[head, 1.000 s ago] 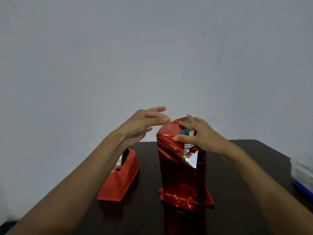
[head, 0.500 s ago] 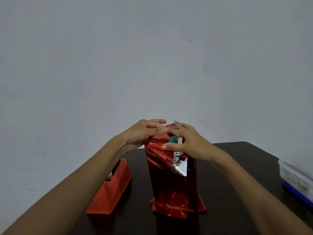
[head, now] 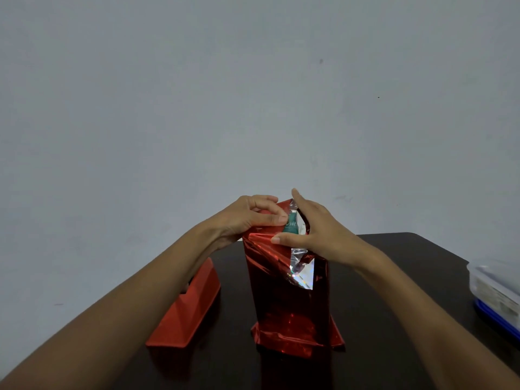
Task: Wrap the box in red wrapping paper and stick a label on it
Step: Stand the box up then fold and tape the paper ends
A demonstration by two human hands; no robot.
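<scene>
Red wedge-shaped plastic tape dispenser (head: 185,313) lies on the left of the dark table (head: 394,277). Left hand (head: 242,218) pinches the top flap of shiny red foil wrapping paper (head: 287,299). The tall box (head: 291,223) stands upright mid-table, mostly wrapped, with a teal patch exposed at its top. Right hand (head: 318,229) has straight fingers and its thumb pressed on the paper. Clear lidded plastic container (head: 495,288) sits at the far right edge.

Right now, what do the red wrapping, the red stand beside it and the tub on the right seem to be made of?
The wrapping looks like metallic foil paper: mirror-glossy red, silver holographic underside, sharp creases. The stand, likely a tape dispenser, looks like matte moulded plastic. The tub seems translucent plastic with a blue base, though blurred.
</scene>
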